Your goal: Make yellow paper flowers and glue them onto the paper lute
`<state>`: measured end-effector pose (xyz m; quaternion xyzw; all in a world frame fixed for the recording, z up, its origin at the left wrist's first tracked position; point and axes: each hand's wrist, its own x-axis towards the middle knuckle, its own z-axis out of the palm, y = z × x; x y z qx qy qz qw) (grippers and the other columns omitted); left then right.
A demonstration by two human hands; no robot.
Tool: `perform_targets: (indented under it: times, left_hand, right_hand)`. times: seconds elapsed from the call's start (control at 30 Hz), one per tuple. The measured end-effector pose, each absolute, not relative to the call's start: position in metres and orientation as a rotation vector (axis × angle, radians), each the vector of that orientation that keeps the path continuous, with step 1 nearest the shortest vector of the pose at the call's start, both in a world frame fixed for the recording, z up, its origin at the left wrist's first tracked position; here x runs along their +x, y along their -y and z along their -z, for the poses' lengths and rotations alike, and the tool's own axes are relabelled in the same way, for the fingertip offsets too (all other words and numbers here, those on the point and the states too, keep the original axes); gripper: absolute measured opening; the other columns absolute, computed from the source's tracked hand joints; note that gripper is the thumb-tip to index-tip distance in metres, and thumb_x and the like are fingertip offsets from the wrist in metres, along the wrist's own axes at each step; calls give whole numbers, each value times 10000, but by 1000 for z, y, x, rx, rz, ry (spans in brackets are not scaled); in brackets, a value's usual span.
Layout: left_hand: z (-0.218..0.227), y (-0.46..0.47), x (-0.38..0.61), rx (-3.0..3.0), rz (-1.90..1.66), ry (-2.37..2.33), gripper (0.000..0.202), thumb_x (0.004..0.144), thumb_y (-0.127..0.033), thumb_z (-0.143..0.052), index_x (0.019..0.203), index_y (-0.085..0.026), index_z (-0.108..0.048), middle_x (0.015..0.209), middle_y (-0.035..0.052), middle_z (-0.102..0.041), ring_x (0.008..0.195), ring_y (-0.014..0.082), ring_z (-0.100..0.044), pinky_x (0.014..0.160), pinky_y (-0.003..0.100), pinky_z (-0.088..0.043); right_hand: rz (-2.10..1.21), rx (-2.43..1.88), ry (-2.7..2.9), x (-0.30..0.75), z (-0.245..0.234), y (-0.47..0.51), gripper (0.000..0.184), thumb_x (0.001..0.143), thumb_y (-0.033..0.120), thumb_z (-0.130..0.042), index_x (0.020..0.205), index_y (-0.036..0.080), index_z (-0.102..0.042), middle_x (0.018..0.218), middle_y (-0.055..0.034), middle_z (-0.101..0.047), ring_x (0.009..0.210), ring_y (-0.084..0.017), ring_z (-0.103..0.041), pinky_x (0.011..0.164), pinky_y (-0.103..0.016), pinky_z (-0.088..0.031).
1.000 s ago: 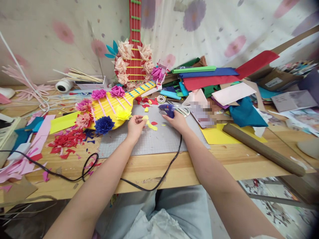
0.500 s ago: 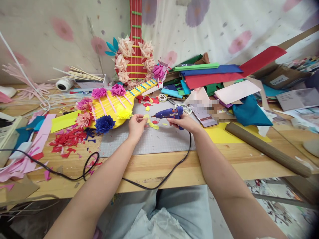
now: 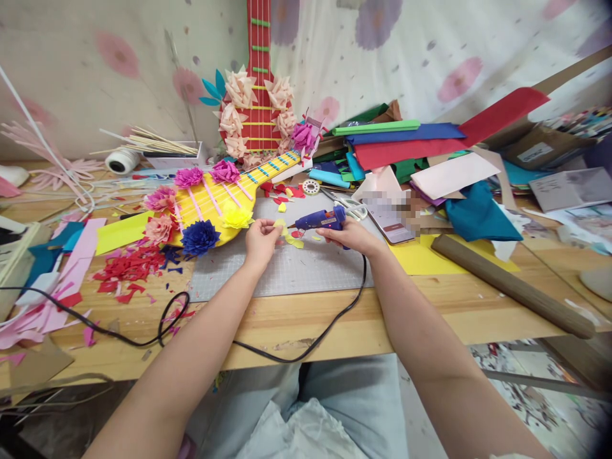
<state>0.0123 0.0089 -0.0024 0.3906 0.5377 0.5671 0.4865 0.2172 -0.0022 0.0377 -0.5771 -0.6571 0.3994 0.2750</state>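
White box (image 3: 174,164) w/ wooden sticks (image 3: 165,145) in it, ends poking out, nr desk's (image 3: 287,315) back edge, L side. L hand (image 3: 259,243) pinching pale-yellow petal (image 3: 281,224), over grey cutting mat (image 3: 296,280). R hand (image 3: 356,237) gripping blue hot-glue gun (image 3: 325,219), nozzle just beside petal; can't tell if touching. Loose yellow petals (image 3: 296,243) betw. hands. Yellow guitar (image 3: 217,201) across mat's L edge, beside L hand.
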Motion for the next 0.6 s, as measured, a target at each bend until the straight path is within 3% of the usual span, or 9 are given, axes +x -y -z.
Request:
perform_targets:
  times: [0.6]
  left_hand:
    - [2,-9,13,926,-1394,-1277,172,622,-155,-660,729,-150,-525,610,-15,-591,553,107,-577,466,215,-490]
  right_hand:
    - [-1128,-1554,1759,218,-40,3,427,641,593,-648,741,183,-581,537,33,-482,451,-65,-389,413,-212,-302]
